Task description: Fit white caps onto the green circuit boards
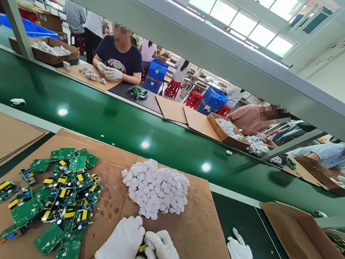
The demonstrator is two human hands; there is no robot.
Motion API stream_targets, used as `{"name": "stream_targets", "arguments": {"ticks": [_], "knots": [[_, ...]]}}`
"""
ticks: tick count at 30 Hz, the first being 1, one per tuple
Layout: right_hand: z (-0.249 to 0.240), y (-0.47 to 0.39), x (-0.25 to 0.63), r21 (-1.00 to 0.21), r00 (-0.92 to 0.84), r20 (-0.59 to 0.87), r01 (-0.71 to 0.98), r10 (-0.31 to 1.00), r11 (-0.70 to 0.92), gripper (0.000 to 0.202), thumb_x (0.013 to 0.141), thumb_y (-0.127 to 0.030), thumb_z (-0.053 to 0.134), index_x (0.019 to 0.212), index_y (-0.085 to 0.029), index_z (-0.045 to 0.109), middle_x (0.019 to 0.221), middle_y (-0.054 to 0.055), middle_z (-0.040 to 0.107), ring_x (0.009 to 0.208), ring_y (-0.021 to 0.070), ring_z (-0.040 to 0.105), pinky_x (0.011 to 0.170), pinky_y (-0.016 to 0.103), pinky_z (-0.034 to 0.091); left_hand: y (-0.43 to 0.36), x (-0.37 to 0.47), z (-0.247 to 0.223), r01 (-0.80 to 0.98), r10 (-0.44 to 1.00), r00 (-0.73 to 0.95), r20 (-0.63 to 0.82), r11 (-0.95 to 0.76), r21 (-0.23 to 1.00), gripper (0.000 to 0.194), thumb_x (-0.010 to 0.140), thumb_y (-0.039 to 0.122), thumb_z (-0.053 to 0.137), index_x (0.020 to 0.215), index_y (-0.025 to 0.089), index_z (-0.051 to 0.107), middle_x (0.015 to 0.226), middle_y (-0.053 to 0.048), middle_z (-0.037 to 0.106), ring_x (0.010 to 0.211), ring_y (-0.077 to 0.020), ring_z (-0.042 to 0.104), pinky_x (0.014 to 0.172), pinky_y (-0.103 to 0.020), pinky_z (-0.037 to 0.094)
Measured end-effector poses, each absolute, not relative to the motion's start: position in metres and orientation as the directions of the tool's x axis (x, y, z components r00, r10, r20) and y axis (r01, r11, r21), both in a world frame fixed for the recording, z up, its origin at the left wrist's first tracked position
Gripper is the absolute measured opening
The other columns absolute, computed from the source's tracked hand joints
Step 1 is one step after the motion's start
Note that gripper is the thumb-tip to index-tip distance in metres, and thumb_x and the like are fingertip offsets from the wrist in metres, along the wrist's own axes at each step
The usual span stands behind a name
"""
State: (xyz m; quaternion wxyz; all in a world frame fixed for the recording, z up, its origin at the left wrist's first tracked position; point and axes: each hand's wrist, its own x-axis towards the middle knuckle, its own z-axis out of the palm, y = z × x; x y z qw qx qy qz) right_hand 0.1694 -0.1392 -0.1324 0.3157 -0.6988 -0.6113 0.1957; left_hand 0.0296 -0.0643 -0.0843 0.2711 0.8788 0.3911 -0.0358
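Observation:
Both my hands wear white gloves and meet at the bottom centre, over brown cardboard [108, 219]. A small dark part with a yellow piece [142, 248] is pinched between my left hand [122, 251] and my right hand [163, 256]; the fingers cover most of it. Just beyond them lies a heap of white rounded pieces [157, 188]. To the left is a pile of green circuit boards [67, 188] with yellow, black and blue components, several lying green side up.
A green conveyor belt [121, 133] crosses diagonally beyond the cardboard. White gloves [241, 253] and an open cardboard box [299, 231] are at the lower right. Across the belt sits a gloved person [119, 59], and more people are beyond. A metal beam [212, 50] runs overhead.

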Motion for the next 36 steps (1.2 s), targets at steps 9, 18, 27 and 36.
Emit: {"name": "stream_targets", "arguments": {"ticks": [9, 18, 27, 36], "knots": [[-0.12, -0.137, 0.173, -0.556, 0.073, 0.091, 0.831, 0.993, -0.01, 0.026, 0.058, -0.008, 0.058, 0.078, -0.024, 0.061, 0.085, 0.001, 0.057, 0.065, 0.0145, 0.057, 0.058, 0.022, 0.046, -0.068, 0.03, -0.087, 0.727, 0.642, 0.681, -0.354, -0.531, 0.435, 0.051, 0.081, 0.031, 0.062, 0.128, 0.012, 0.057, 0.14, -0.022, 0.05, 0.127, -0.041, 0.046, 0.109, -0.055, 0.031], [-0.093, -0.127, 0.179, -0.293, -0.127, 0.149, 0.942, 0.981, 0.166, 0.02, 0.07, -0.006, 0.05, 0.077, -0.023, 0.058, 0.073, 0.001, 0.058, 0.056, 0.0125, 0.061, 0.052, 0.019, 0.049, -0.071, 0.033, -0.093, 0.731, 0.695, 0.664, -0.276, -0.526, 0.434, 0.048, 0.078, 0.033, 0.064, 0.123, 0.016, 0.061, 0.13, -0.019, 0.058, 0.118, -0.0397, 0.053, 0.104, -0.055, 0.035], [-0.094, -0.126, 0.182, -0.592, 0.017, 0.059, 0.806, 0.998, 0.021, 0.024, 0.078, -0.013, 0.049, 0.095, -0.021, 0.065, 0.088, 0.007, 0.064, 0.072, 0.018, 0.065, 0.067, 0.029, 0.054, -0.06, 0.031, -0.068, 0.711, 0.688, 0.675, -0.268, -0.508, 0.486, 0.031, 0.072, 0.03, 0.067, 0.099, 0.015, 0.067, 0.111, -0.015, 0.064, 0.102, -0.0355, 0.059, 0.09, -0.049, 0.046], [-0.076, -0.126, 0.177, -0.844, -0.096, -0.383, -0.368, 0.919, -0.39, 0.044, 0.073, -0.053, 0.073, 0.098, -0.017, 0.067, 0.095, 0.008, 0.072, 0.088, 0.0231, 0.069, 0.074, 0.038, 0.057, -0.073, 0.019, -0.077, 0.485, 0.708, 0.699, 0.105, -0.577, 0.657, 0.061, 0.067, 0.009, 0.069, 0.125, 0.024, 0.054, 0.129, -0.01, 0.06, 0.118, -0.0313, 0.055, 0.101, -0.042, 0.047]]}}
